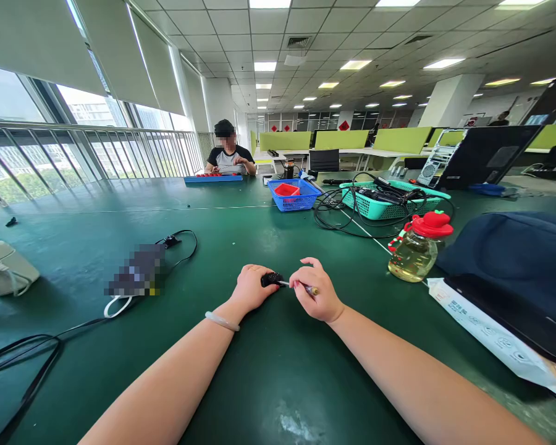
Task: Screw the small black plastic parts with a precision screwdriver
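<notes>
My left hand (254,288), with a pale bangle (222,321) at its wrist, is closed on a small black part (271,279) and keeps it low over the green table (269,371). What exactly the part is cannot be made out. My right hand (315,290) pinches a screwdriver (311,289) with a thin metal shaft and a yellowish handle. The shaft lies almost level and points left, its tip meeting the black part's right side. Some of the part is covered by my left fingers.
Ahead stand a blue basket (295,199) with a red tray and a teal basket (380,209) full of black cables. On the right are a red-lidded bottle (416,250) and a dark blue bag (509,266). Leftward lies a corded, blurred object (136,272). A person (229,154) sits opposite.
</notes>
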Demonstrator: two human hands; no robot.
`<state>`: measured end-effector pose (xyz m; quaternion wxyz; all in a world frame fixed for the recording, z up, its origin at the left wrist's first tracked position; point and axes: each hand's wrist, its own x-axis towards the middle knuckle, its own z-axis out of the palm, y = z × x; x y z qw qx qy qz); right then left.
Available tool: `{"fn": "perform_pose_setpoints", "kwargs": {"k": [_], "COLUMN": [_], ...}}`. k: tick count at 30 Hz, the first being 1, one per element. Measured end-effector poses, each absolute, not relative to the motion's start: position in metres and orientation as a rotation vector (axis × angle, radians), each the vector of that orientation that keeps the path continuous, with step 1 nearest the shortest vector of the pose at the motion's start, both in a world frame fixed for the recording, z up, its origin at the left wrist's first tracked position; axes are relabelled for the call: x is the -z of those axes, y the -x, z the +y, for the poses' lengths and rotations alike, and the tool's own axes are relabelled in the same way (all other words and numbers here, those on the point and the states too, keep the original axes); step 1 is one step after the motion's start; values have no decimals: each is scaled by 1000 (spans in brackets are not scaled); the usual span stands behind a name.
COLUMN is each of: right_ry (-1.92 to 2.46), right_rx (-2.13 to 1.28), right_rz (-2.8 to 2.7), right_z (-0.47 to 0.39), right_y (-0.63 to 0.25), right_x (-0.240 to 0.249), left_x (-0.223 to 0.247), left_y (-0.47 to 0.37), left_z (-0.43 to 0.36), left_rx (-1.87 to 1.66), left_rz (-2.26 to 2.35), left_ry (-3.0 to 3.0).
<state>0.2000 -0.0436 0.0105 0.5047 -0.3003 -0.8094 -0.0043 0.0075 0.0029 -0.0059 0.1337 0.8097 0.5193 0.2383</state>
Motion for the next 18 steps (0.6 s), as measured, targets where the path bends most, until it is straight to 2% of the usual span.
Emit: {"fn": "perform_pose_setpoints", "kwargs": {"k": [13,18], "right_ry": [636,602], "right_rx": [148,331], "right_rz": [-2146,-2295], "right_z": [-47,-48], "right_y": [-199,-196], "right_x": [-12,-13], "left_x": [8,11], "left_y": [-7,-6], "left_z": [4,6], "left_rx": [-684,-705], "left_rz": [1493,1493], "left_ry": [-2379,-2367]}}
